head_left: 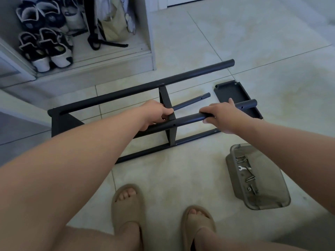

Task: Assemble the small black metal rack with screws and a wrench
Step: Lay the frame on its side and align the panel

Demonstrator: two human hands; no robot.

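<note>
The partly built black metal rack (126,91) lies on its side on the tiled floor, long tubes running left to right with a shelf panel (167,104) crossing them. My right hand (220,115) grips a loose black tube (188,120) laid across the frame. My left hand (155,113) grips the shelf panel's edge where a shorter tube (194,101) meets it. A separate black shelf panel (233,93) lies flat beyond my right hand. Several screws and a small wrench (243,168) sit in a grey plastic tray (268,198) at the right.
A white cabinet (148,33) at the upper left holds shoes (45,49) and a bag (112,24). My feet in beige slippers (126,207) stand just in front of the rack. Bare floor tiles stretch to the upper right.
</note>
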